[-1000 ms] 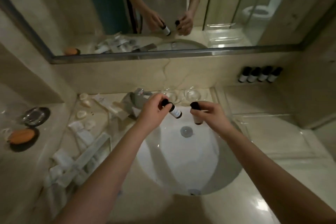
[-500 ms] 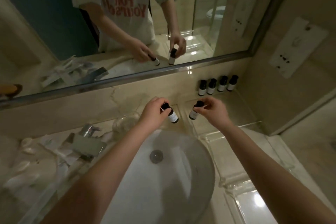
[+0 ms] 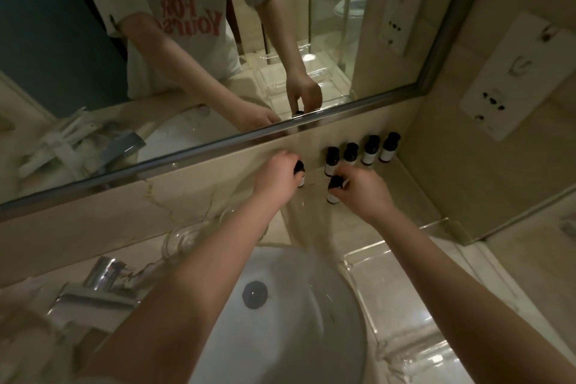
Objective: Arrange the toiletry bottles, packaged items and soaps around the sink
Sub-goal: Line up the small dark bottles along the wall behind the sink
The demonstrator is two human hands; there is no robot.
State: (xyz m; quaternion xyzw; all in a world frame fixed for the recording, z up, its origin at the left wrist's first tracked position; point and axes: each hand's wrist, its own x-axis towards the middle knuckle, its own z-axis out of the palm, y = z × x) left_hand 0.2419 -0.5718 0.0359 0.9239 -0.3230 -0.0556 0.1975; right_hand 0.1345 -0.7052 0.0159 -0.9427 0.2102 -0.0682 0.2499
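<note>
At the bottom of the frame, two bare forearms reach forward over a round white sink [image 3: 280, 337], smooth and glossy, with a dark drain plug at its centre. A chrome faucet [image 3: 99, 284], boxy and reflective, sits at lower left beside clear glass dishes [image 3: 184, 237]. The surface [image 3: 399, 290] around the sink is polished pale marble with faint veins, and a clear tray edge catches the light at lower right.

Further in, near the frame's centre, the left hand [image 3: 277, 176] is curled knuckles-up around a small black-capped bottle [image 3: 300, 170], gripping it from above. The right hand [image 3: 363, 190], wrist bent, pinches the cap of a second small bottle [image 3: 333, 192] with a white label, held upright just above or on the surface; which one cannot be told.

Just beyond them, a row of four matching bottles [image 3: 361, 151] stands against the marble back wall, touching or nearly so, with open surface to the right. Above runs a metal-framed mirror [image 3: 218, 146], and a white socket panel [image 3: 511, 78] hangs at upper right.
</note>
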